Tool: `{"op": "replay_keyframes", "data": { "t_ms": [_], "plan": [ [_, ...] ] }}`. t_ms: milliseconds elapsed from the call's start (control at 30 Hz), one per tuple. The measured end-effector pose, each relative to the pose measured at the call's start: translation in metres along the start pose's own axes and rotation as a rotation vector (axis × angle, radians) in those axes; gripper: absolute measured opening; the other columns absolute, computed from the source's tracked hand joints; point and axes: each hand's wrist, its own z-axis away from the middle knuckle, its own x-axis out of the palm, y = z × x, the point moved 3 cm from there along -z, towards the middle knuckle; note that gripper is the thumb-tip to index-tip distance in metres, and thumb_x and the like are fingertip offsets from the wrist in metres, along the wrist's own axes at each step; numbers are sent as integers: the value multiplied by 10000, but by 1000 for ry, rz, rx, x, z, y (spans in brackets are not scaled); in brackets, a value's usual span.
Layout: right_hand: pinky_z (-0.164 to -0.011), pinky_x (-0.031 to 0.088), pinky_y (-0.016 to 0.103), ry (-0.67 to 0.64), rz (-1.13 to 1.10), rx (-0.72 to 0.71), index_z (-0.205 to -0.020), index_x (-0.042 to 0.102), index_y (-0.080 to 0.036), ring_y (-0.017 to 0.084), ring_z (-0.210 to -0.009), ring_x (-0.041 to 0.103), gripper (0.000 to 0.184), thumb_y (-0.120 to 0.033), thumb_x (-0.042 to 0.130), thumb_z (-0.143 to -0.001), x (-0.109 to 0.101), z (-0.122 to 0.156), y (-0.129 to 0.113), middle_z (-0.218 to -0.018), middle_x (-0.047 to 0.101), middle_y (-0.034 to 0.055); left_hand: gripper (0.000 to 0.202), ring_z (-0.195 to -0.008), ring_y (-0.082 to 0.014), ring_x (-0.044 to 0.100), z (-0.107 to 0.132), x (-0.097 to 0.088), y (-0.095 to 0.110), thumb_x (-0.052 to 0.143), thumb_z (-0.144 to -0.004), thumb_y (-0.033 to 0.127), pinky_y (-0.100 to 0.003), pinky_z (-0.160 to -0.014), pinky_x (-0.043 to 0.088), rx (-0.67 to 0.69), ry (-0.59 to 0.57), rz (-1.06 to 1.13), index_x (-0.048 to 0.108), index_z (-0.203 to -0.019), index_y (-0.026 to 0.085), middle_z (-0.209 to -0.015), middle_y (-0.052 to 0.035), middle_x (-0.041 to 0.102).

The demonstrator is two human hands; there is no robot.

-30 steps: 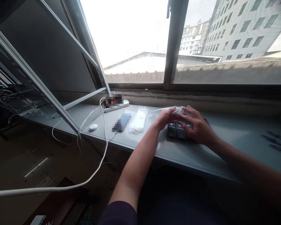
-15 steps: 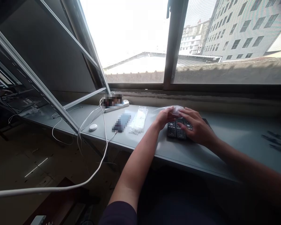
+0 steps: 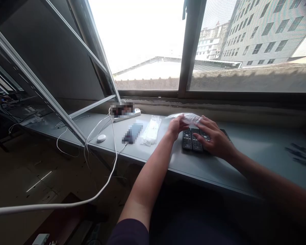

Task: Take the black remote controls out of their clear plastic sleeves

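On the table [image 3: 177,160], dark remote controls [image 3: 187,139] lie side by side, apparently grouped for easy reach beneath the right hand [image 3: 211,137], whose fingers meet the right end of the clear plastic bag [image 3: 190,118]; whether they grip cannot be determined. The left hand [image 3: 175,127] pinches the bag's near edge, presumably to steady the limp film just beyond the remotes.

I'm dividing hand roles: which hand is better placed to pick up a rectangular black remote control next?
Probably the right hand: it lies over the black remote controls, though it also reaches the clear plastic bag. The left hand is at that bag, farther left.
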Motion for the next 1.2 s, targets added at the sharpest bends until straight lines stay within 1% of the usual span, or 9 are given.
{"op": "replay_keyframes", "data": {
  "t_ms": [133, 200, 400, 500, 600, 733, 833, 1033, 1200],
  "plan": [
    [-1358, 458, 758, -44, -1, 5, -1701, 683, -278, 491, -1735, 429, 579, -443, 725, -1146, 2, 1, -1, -1672, 684, 178, 146, -801, -180, 760, 4, 6, -4, 768, -1062, 290, -317, -900, 664, -44, -112, -30, 805, -1002, 161, -903, -87, 811],
    [-1373, 446, 747, -63, -11, 10, -1688, 700, -312, 479, -1752, 406, 559, -441, 728, -1145, 3, 2, -1, -1695, 668, 157, 179, -808, -194, 762, 3, 6, -6, 732, -1088, 301, -324, -882, 665, -55, -112, -16, 801, -996, 163, -894, -93, 800],
    [-1379, 454, 734, -57, -38, 32, -1612, 782, -382, 458, -1749, 424, 476, -415, 735, -1140, 1, 2, 0, -1673, 702, 99, 194, -764, -155, 727, -9, -10, 0, 704, -1117, 330, -264, -749, 616, 44, 148, 122, 772, -1032, 170, -932, -64, 782],
    [-1375, 475, 715, -52, -58, 14, -1578, 810, -404, 445, -1737, 451, 448, -372, 746, -1136, -1, 1, -3, -1679, 704, 67, 164, -712, -111, 691, -13, -23, 5, 710, -1106, 311, -187, -575, 447, 70, 302, 182, 783, -1080, 166, -924, -40, 772],
    [-1362, 490, 715, -57, -77, -1, -1571, 815, -422, 442, -1737, 449, 454, -335, 752, -1130, -2, 0, -6, -1700, 693, 47, 139, -645, -75, 637, -13, -29, 9, 700, -1099, 283, -189, -486, 263, 54, 356, 256, 777, -1086, 168, -908, -22, 756],
    [-1348, 493, 733, -51, -88, -8, -1548, 828, -406, 438, -1731, 459, 425, -343, 745, -1136, -2, 0, -7, -1688, 705, 61, 164, -615, -65, 592, -10, -32, 13, 647, -1130, 294, -191, -485, 256, 87, 399, 332, 743, -1065, 178, -889, -6, 733],
    [-1345, 499, 725, -41, -81, 1, -1561, 817, -381, 437, -1714, 488, 426, -375, 737, -1142, -2, 0, -6, -1646, 734, 86, 191, -664, -83, 636, -10, -32, 12, 641, -1130, 339, -193, -499, 271, 105, 382, 341, 748, -1104, 183, -918, -23, 764],
    [-1349, 495, 727, -39, -53, 46, -1716, 682, -336, 459, -1712, 491, 592, -441, 740, -1137, -1, 0, -3, -1621, 746, 134, 147, -758, -120, 724, -13, -24, 6, 676, -1077, 311, -215, -541, 253, 85, 254, 240, 753, -1091, 186, -941, -47, 802],
    [-1362, 486, 726, -41, -60, 64, -1644, 758, -362, 455, -1722, 478, 519, -429, 745, -1129, 1, 2, 0, -1646, 735, 110, 157, -775, -128, 734, -10, -24, 9, 664, -1080, 300, -230, -550, 273, 104, 281, 228, 760, -1061, 177, -955, -55, 809]
  ]
}}
